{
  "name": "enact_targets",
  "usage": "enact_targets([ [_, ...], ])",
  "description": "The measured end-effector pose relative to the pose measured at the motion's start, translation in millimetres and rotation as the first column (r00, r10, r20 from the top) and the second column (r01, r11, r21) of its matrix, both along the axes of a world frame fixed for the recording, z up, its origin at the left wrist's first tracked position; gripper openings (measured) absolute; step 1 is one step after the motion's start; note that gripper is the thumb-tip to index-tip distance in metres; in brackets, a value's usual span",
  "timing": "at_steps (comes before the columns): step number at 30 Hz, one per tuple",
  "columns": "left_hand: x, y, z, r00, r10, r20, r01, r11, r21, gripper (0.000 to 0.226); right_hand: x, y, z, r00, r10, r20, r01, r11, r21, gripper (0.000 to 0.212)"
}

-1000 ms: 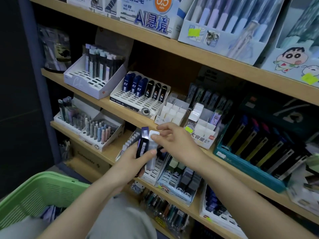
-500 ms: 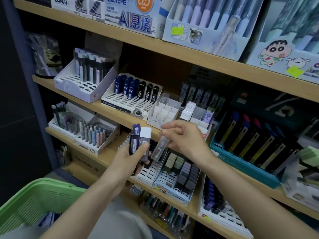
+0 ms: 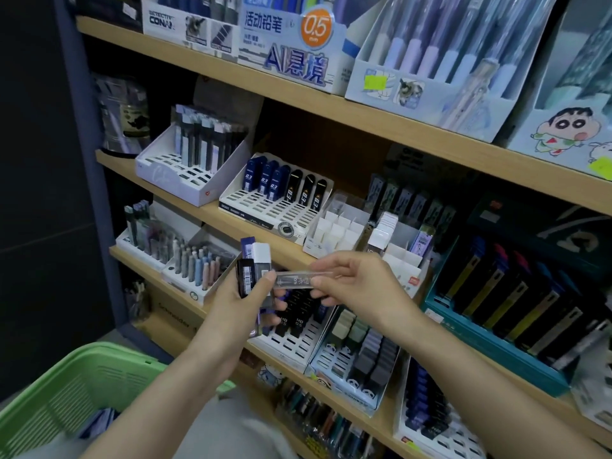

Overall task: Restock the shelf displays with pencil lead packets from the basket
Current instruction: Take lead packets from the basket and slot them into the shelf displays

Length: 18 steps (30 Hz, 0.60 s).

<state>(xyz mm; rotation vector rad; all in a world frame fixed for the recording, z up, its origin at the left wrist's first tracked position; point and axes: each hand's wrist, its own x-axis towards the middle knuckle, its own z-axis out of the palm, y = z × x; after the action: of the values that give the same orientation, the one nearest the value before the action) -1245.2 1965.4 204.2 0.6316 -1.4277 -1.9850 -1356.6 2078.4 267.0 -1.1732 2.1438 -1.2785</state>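
Observation:
My left hand (image 3: 243, 303) grips a small bunch of pencil lead packets (image 3: 255, 266): a blue one, a white-topped one and a black one with a barcode. My right hand (image 3: 359, 283) pinches a clear lead tube (image 3: 294, 279) held level, its left end touching my left thumb. Both hands hover in front of a white slotted display (image 3: 298, 342) holding black HB lead packets. The green basket (image 3: 66, 392) sits at the lower left with a few packets (image 3: 99, 422) inside.
Wooden shelves (image 3: 205, 210) carry several display trays: blue and black lead cases (image 3: 281, 183), an empty white divider box (image 3: 334, 230), a teal tray (image 3: 490, 342) of flat packs, erasers (image 3: 364, 352). A dark wall stands on the left.
My right hand pulled the clear tube out of the bunch in my left hand and turned it level. The view shifted down and left a little.

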Motion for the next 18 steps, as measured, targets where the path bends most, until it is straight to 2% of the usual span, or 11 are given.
enact_targets([
  [4,3,-12,1,1.0,0.0,-0.002,0.0,0.999,-0.05,0.02,4,-13,5,0.996,0.01,-0.084,-0.01,1.0,0.002,0.015],
  [8,3,-24,0,1.0,-0.017,0.002,0.017,0.995,-0.1,0.016,-11,-31,20,0.973,-0.173,-0.149,0.132,0.958,-0.255,0.011],
  [10,1,-31,-2,1.0,-0.024,0.002,0.024,0.994,-0.107,0.015,-29,-42,24,0.916,-0.3,-0.264,0.201,0.917,-0.346,0.008],
  [13,-2,-40,-6,0.999,-0.039,-0.001,0.039,0.994,-0.1,0.013,-62,-59,25,0.786,-0.453,-0.42,0.311,0.878,-0.364,0.011],
  [16,-4,-49,-12,0.999,-0.044,-0.013,0.043,0.995,-0.084,0.011,-89,-70,23,0.676,-0.501,-0.541,0.402,0.866,-0.298,0.02],
  [18,-5,-54,-16,0.999,-0.045,-0.015,0.044,0.996,-0.078,0.01,-100,-75,23,0.634,-0.493,-0.595,0.465,0.859,-0.217,0.021],
])
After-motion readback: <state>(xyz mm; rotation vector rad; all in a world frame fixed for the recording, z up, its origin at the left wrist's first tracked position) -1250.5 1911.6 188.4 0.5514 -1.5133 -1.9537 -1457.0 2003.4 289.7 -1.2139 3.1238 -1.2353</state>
